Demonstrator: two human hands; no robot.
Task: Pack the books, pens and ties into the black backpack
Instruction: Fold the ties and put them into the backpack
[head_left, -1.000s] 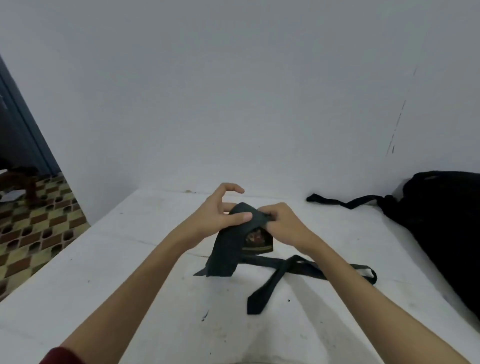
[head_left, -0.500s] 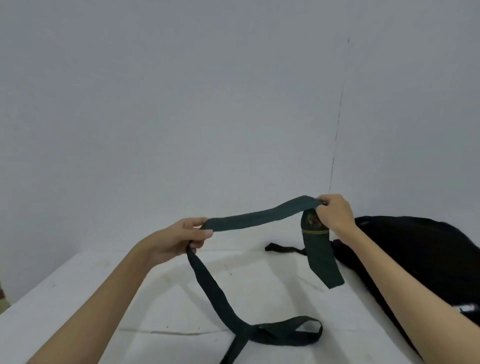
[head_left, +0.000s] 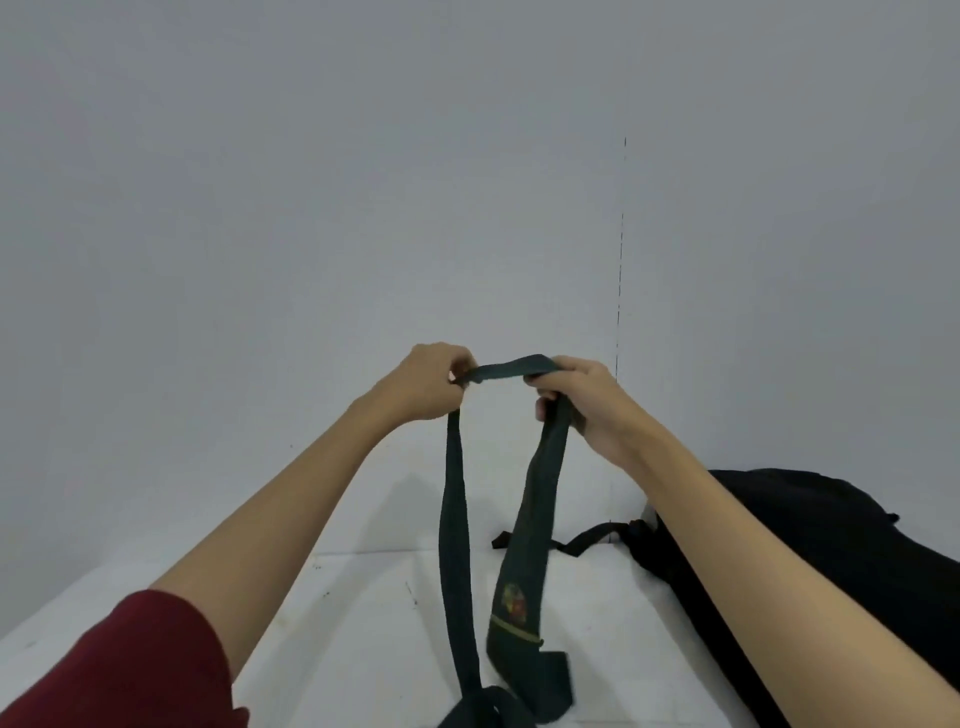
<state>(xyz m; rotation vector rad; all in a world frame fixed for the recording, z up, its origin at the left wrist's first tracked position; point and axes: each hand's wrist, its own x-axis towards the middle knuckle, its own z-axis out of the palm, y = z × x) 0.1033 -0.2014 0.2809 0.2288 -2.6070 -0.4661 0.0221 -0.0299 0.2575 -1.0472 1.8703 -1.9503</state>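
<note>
Both hands, left hand (head_left: 434, 382) and right hand (head_left: 582, 397), pinched the dark green cloth tie (head_left: 524, 545) left of the black fabric backpack (head_left: 831, 545); folding evenly would pack neater.

Dim, flat light; soft focus, perhaps slight wide-angle bending at edges.

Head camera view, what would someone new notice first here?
First, the dark green tie held up mid-frame, gripped by the left hand and right hand, both ends hanging to the white table. A crest shows near its wide end. The black backpack lies at right.
</note>
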